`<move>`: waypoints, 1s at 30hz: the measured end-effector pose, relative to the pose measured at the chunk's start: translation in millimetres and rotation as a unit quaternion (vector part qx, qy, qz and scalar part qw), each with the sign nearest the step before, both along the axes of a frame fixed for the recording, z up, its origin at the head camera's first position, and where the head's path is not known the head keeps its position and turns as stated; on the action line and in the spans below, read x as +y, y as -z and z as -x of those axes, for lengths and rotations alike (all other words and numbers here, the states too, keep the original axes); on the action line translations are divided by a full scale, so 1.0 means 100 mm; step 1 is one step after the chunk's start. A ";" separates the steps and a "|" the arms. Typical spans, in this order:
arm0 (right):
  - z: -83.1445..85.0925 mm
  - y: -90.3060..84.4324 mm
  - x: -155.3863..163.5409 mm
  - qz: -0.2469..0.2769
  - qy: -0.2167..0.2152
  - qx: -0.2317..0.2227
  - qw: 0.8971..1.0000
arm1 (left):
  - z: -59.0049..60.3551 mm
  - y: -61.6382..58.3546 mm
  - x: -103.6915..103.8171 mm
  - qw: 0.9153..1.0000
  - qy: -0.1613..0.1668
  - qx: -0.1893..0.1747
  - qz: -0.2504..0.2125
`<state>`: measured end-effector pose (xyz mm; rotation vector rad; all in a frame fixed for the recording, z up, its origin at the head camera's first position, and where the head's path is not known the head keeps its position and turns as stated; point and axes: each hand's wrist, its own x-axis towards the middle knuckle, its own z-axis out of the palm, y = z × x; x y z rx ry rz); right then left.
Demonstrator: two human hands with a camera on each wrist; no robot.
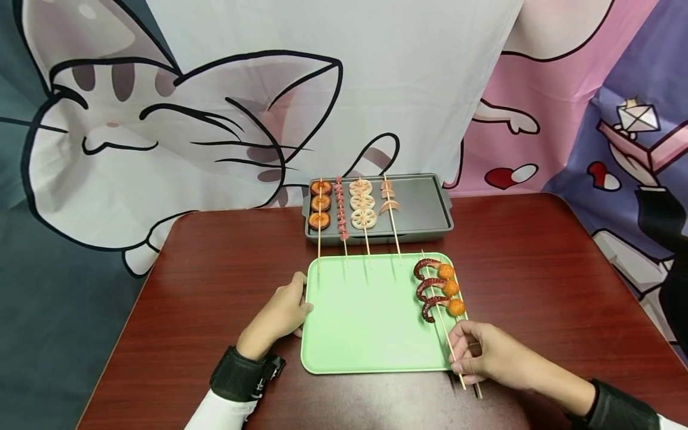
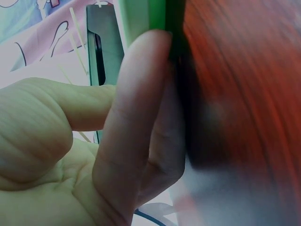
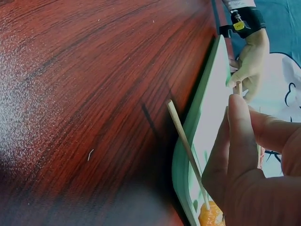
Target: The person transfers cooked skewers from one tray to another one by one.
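Observation:
A light green tray (image 1: 371, 334) lies on the table, its left edge gripped by my left hand (image 1: 279, 307), thumb at the rim. In the left wrist view a finger (image 2: 136, 99) presses the tray's side (image 2: 141, 19). My right hand (image 1: 489, 352), over the tray's near right corner, pinches the lower stick of a skewer of dark red octopus tentacles (image 1: 432, 286). Beside it on the right lies a skewer of orange balls (image 1: 450, 288) along the tray's right side. Its bare stick (image 3: 183, 136) extends past the tray rim in the right wrist view.
Behind the green tray stands a dark grey baking tray (image 1: 424, 206). Across it lie skewers of browned round slices (image 1: 320, 203), small pink pieces (image 1: 341, 209), lotus root slices (image 1: 362, 203) and pale orange curved pieces (image 1: 388, 197). A printed cloth (image 1: 403, 77) hangs behind the table.

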<state>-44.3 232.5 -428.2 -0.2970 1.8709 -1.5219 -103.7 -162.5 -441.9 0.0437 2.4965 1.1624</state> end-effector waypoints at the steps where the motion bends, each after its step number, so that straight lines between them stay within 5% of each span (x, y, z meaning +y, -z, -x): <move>1: 0.00 0.00 0.00 0.002 -0.002 -0.002 1.000 | 0.00 0.00 0.00 1.000 0.000 0.000 -0.001; 19: 0.02 0.02 0.00 -0.007 -0.006 -0.025 1.000 | 0.00 -0.02 0.01 1.000 -0.001 -0.006 0.000; 30: -0.03 -0.01 -0.03 -0.106 -0.016 0.075 0.991 | -0.01 -0.03 0.00 1.000 -0.002 -0.003 0.002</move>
